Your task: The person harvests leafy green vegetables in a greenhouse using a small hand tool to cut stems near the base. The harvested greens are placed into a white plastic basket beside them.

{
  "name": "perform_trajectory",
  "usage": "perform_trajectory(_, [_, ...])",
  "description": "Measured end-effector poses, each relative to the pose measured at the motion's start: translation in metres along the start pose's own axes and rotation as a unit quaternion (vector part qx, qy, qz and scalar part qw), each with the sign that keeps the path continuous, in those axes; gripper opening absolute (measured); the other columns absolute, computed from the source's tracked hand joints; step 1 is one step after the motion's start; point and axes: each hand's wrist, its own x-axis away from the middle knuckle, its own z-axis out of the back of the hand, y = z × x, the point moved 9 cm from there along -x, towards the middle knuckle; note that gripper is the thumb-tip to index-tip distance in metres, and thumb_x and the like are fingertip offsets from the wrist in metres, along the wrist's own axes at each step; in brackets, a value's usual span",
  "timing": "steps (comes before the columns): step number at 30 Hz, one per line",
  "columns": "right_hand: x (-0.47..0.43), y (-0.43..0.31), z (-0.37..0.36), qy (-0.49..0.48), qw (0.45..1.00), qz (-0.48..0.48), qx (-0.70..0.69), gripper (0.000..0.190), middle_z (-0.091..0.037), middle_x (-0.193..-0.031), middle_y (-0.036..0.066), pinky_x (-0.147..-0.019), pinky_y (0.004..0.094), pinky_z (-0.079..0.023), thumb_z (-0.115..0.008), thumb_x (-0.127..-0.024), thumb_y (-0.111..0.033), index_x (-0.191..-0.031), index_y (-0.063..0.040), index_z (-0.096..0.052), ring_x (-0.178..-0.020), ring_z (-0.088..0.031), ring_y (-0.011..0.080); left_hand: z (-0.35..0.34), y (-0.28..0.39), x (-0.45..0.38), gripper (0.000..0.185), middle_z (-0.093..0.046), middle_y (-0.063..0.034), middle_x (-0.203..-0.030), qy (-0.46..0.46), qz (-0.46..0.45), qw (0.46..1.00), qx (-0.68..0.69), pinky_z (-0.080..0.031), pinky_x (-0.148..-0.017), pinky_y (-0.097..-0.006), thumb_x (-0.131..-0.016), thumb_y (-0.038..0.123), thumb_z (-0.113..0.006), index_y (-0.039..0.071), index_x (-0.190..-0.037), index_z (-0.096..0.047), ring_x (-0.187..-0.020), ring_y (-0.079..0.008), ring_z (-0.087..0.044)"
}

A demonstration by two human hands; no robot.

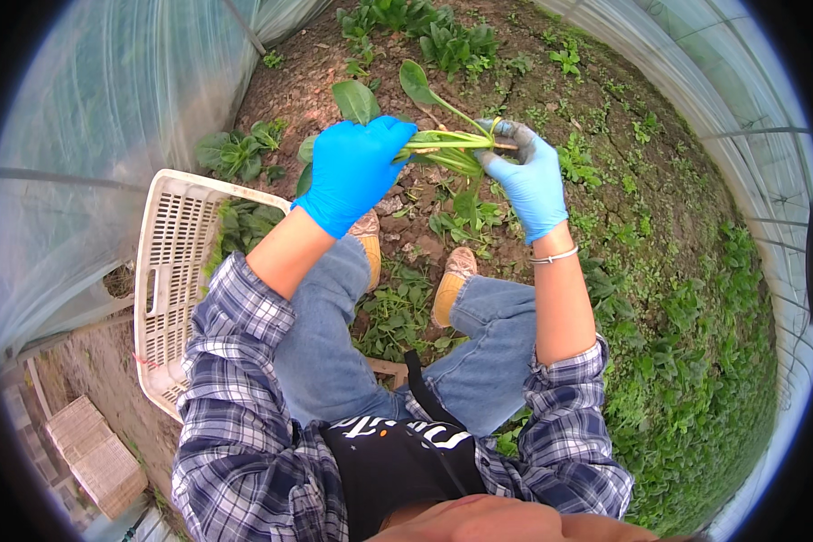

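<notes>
My left hand (361, 173), in a bright blue glove, is closed around the leafy part of a green plant that looks like spinach (450, 143). Its stems run to the right, towards my right hand (530, 177). That hand wears a paler blue glove with soil-smeared fingertips, and its thumb and fingers pinch the stem bases beside the pinkish root. One broad leaf (414, 82) on a long stalk sticks out above the stems. Another leaf (356, 101) shows above my left hand, which hides most of the foliage.
A white slatted plastic crate (176, 234) holding leafy greens (251, 223) stands to my left. Loose leaves (406, 308) lie between my shoes. Rooted plants (457, 44) grow ahead, with denser greenery (691, 379) to the right. Plastic sheeting (129, 88) encloses the bed.
</notes>
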Motion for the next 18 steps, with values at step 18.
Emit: perform_trajectory(18, [0.002, 0.012, 0.001, -0.017, 0.995, -0.066, 0.069, 0.027, -0.066, -0.082, 0.009, -0.074, 0.0265, -0.047, -0.069, -0.078, -0.020, -0.095, 0.001, -0.067, -0.076, -0.060, 0.0136, -0.008, -0.020, 0.004, 0.033, -0.066, -0.0073, -0.081, -0.048, 0.111, 0.990, 0.072, -0.051, -0.059, -0.0340, -0.070, 0.031, -0.075, 0.013, -0.097, -0.067, -0.066, -0.0263, -0.064])
